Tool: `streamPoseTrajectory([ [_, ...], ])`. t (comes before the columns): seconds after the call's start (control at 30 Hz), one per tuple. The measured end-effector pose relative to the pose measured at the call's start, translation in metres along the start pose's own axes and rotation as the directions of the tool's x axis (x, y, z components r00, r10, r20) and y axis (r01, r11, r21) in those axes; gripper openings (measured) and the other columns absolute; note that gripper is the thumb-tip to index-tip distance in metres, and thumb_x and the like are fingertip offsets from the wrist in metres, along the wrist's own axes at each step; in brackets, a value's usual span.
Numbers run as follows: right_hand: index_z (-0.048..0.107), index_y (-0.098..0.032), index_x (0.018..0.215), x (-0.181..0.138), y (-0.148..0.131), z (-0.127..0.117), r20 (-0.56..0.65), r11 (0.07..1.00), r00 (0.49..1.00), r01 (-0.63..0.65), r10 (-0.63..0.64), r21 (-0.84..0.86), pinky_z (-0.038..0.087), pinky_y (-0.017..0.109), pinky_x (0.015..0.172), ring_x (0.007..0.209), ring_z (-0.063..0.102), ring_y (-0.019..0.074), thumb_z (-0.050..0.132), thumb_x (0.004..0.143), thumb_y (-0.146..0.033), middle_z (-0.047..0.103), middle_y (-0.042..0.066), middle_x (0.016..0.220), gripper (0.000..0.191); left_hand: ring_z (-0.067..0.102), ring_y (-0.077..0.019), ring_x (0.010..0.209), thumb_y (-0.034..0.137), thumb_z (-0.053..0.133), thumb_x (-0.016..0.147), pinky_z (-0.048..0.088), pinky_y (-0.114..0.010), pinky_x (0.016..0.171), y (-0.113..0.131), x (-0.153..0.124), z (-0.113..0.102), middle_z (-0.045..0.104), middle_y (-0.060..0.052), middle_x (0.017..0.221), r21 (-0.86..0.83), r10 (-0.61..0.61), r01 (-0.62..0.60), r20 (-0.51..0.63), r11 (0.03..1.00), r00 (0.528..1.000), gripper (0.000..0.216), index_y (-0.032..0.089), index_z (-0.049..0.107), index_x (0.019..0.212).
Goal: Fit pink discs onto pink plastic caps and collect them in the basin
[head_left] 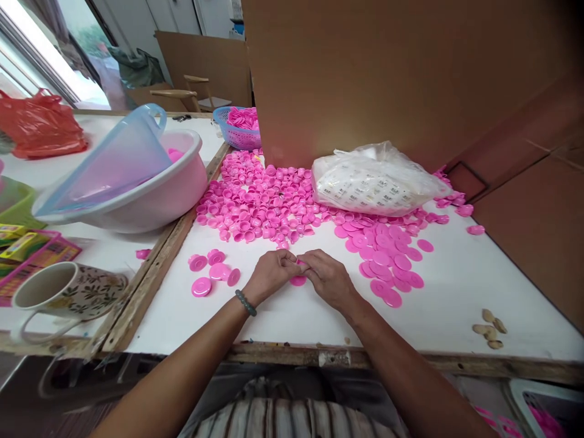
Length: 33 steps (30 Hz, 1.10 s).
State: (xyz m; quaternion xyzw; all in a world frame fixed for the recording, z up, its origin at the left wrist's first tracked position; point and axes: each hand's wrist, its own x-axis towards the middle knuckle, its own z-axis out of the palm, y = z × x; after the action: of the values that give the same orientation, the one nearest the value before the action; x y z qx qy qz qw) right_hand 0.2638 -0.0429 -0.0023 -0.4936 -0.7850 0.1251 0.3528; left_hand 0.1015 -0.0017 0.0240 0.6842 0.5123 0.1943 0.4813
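My left hand (275,271) and my right hand (330,278) meet at their fingertips over the white tabletop near its front edge. Both are closed, pinching a small pink plastic piece that the fingers largely cover. A round pink disc (298,281), like a toy saucer, shows just below the fingertips. Beyond my hands spreads a heap of small pink toy cups (269,204). A pile of flat pink discs (383,258) lies right of my right hand. To the left of my left hand are several pink pieces (201,287), some looking like cups joined to saucers.
A stuffed clear plastic bag (378,182) rests behind the discs, before a tall cardboard sheet (387,79). At left stand a white basin (150,204) with a blue jug-like container (114,146) and a flowered mug (68,295). A blue basket (235,137) holds pink pieces.
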Motion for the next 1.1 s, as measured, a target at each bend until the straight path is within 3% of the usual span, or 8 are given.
streamPoseTrajectory([
  [0.13, 0.063, -0.019, 0.096, -0.002, 0.009, 0.001, -0.028, 0.987, 0.992, -0.124, 0.121, -0.099, 0.048, 0.028, 0.067, 0.082, 0.057, 0.0158, 0.047, 0.085, -0.021, 0.059, 0.006, 0.093, 0.02, 0.055, -0.0177, 0.078, 0.043, 0.067, 0.065, 0.043, -0.029, 0.069, -0.013, -0.008, -0.002, 0.062, -0.005, 0.094, 0.291, 0.228, -0.214, -0.015, 0.932, 0.974, 0.049, 0.018, 0.055, 0.105],
  [0.3, 0.066, -0.02, 0.083, -0.003, 0.012, 0.004, -0.071, 0.989, 0.989, -0.137, 0.132, -0.063, 0.048, 0.028, 0.062, 0.076, 0.055, 0.0148, 0.047, 0.085, -0.022, 0.055, 0.006, 0.095, 0.019, 0.053, -0.0195, 0.091, 0.031, 0.063, 0.074, 0.042, -0.03, 0.078, -0.028, -0.01, 0.005, 0.061, -0.004, 0.097, 0.386, 0.365, -0.372, 0.095, 0.844, 0.926, 0.035, 0.022, 0.055, 0.107],
  [0.37, 0.066, -0.02, 0.083, -0.003, 0.01, 0.005, -0.104, 0.991, 0.985, -0.136, 0.135, 0.001, 0.048, 0.027, 0.062, 0.075, 0.055, 0.014, 0.048, 0.085, -0.023, 0.054, 0.006, 0.097, 0.019, 0.054, -0.0187, 0.089, 0.029, 0.06, 0.076, 0.042, -0.029, 0.077, -0.032, -0.007, 0.008, 0.061, -0.004, 0.092, 0.391, 0.376, -0.37, 0.065, 0.842, 0.924, 0.03, 0.021, 0.055, 0.105],
  [0.47, 0.066, -0.021, 0.086, -0.004, 0.005, 0.007, -0.018, 0.995, 0.995, -0.095, 0.096, 0.025, 0.047, 0.025, 0.062, 0.077, 0.056, 0.0133, 0.047, 0.085, -0.018, 0.055, 0.006, 0.097, 0.019, 0.056, -0.0171, 0.083, 0.029, 0.058, 0.078, 0.044, -0.028, 0.074, -0.038, -0.004, 0.01, 0.06, -0.004, 0.093, 0.382, 0.378, -0.351, 0.006, 0.855, 0.926, 0.03, 0.02, 0.052, 0.107],
  [0.73, 0.06, -0.02, 0.101, -0.006, -0.006, 0.016, 0.163, 0.981, 0.984, 0.096, -0.068, -0.166, 0.048, 0.029, 0.072, 0.09, 0.054, 0.0166, 0.036, 0.084, -0.005, 0.06, 0.006, 0.1, 0.033, 0.058, -0.017, 0.087, 0.027, 0.062, 0.075, 0.045, -0.029, 0.076, -0.049, -0.001, 0.013, 0.062, -0.004, 0.098, 0.283, 0.383, -0.355, -0.051, 0.891, 0.922, 0.05, 0.021, 0.038, 0.119],
  [0.97, 0.059, -0.017, 0.102, -0.007, -0.012, 0.014, 0.301, 0.934, 0.953, 0.146, -0.044, -0.325, 0.047, 0.031, 0.066, 0.084, 0.051, 0.0193, 0.031, 0.084, -0.002, 0.06, 0.008, 0.092, 0.037, 0.057, -0.0174, 0.09, 0.026, 0.059, 0.077, 0.044, -0.03, 0.078, -0.048, -0.002, 0.014, 0.062, -0.006, 0.099, 0.306, 0.353, -0.321, -0.055, 0.896, 0.934, 0.044, 0.02, 0.041, 0.117],
  [1.1, 0.061, -0.018, 0.093, -0.005, -0.013, 0.015, 0.297, 0.942, 0.954, 0.135, -0.04, -0.306, 0.045, 0.03, 0.062, 0.077, 0.05, 0.0187, 0.033, 0.084, -0.004, 0.059, 0.007, 0.084, 0.033, 0.058, -0.0167, 0.085, 0.03, 0.061, 0.076, 0.044, -0.029, 0.077, -0.045, -0.003, 0.011, 0.061, -0.005, 0.096, 0.283, 0.329, -0.306, -0.036, 0.909, 0.944, 0.044, 0.02, 0.044, 0.115],
])
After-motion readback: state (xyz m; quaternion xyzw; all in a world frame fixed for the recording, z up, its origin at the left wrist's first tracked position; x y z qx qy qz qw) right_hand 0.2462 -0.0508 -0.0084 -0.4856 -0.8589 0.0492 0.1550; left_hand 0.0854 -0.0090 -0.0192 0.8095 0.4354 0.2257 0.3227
